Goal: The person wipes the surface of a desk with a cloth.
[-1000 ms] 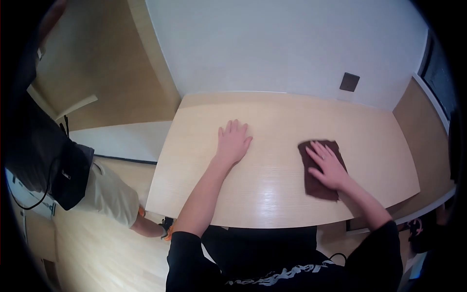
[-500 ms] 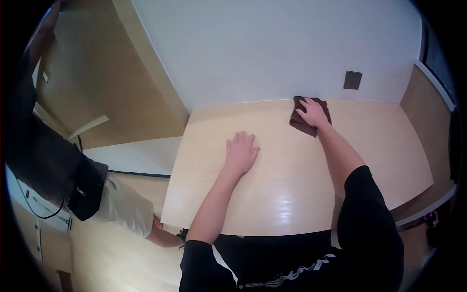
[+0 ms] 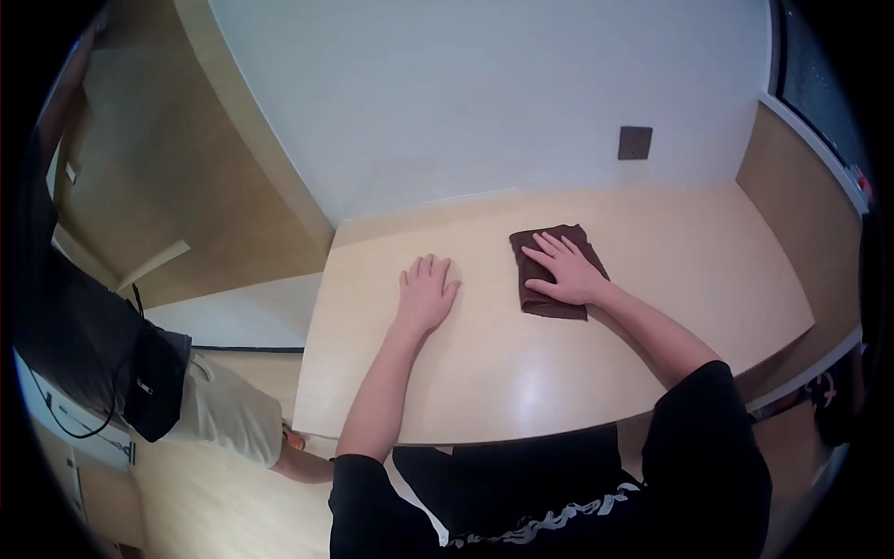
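A dark brown cloth point(image 3: 551, 306) lies folded on the pale wooden table point(image 3: 466, 373). Spread over the cloth is my right hand point(image 3: 566, 270), palm down, with the fingers apart and pressing it flat against the tabletop. My left hand point(image 3: 427, 294) rests flat on the bare wood to the left of the cloth, fingers stretched out and holding nothing. A gap of tabletop separates the two hands.
A white wall point(image 3: 466, 93) with a dark socket plate point(image 3: 635, 143) rises behind the table. Wooden side panel point(image 3: 792, 177) borders the right. Another person point(image 3: 93, 326) stands at the left with a black bag point(image 3: 156, 387), near a wooden door point(image 3: 177, 140).
My right hand has drawn the cloth away from the wall, toward me and slightly left. The left hand stays flat on the table. The whole view has shifted a little.
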A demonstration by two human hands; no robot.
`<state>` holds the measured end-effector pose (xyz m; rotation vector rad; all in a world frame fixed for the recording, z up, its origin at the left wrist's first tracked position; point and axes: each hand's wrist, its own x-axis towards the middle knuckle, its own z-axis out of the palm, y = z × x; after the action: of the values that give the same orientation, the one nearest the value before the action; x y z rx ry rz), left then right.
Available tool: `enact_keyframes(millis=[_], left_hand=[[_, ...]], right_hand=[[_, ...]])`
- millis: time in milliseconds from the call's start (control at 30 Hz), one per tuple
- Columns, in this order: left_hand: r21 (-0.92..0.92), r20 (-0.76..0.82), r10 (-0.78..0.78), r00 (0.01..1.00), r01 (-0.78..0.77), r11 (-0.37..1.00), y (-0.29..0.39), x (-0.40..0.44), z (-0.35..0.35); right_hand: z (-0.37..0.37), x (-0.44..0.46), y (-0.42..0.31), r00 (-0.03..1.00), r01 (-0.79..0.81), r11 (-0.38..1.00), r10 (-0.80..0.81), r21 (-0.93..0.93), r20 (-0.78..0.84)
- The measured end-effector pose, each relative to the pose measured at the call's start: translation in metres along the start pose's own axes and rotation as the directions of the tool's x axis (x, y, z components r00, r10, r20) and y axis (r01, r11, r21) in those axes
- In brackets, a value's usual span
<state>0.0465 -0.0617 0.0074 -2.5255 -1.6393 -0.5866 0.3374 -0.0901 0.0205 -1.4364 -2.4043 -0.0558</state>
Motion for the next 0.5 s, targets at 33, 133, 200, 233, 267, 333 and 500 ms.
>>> enact_keyframes(millis=[33,133,200,233,267,333,500], left_hand=[[-0.016,0.025,-0.026,0.999,0.026,1.000,0.000,0.000,-0.002],[-0.045,0.000,0.002,1.000,-0.002,0.999,-0.002,0.002,-0.001],[-0.055,-0.010,-0.013,1.000,0.012,0.998,0.014,0.008,-0.007],[-0.073,-0.015,-0.039,0.999,0.038,0.997,0.023,0.008,-0.011],[-0.070,-0.015,-0.016,1.000,0.015,0.997,0.030,0.006,-0.015],[-0.026,-0.163,0.204,0.965,-0.211,0.977,0.056,0.005,-0.022],[-0.092,-0.197,0.300,0.934,-0.322,0.942,0.102,-0.001,-0.020]], right_hand=[[-0.003,-0.006,0.001,1.000,-0.013,1.000,0.013,0.010,0.004],[-0.005,-0.013,0.020,0.964,0.044,0.819,0.116,0.573,-0.239],[-0.013,-0.008,0.046,0.923,-0.052,0.906,0.205,0.421,-0.327],[-0.018,-0.008,0.055,0.901,-0.112,0.945,0.227,0.308,-0.370],[-0.014,-0.006,0.062,0.892,-0.126,0.943,0.244,0.308,-0.382],[-0.001,0.006,0.085,0.833,-0.283,0.910,0.390,0.302,-0.394],[0.018,0.011,0.084,0.837,-0.511,0.857,0.481,-0.061,-0.260]])
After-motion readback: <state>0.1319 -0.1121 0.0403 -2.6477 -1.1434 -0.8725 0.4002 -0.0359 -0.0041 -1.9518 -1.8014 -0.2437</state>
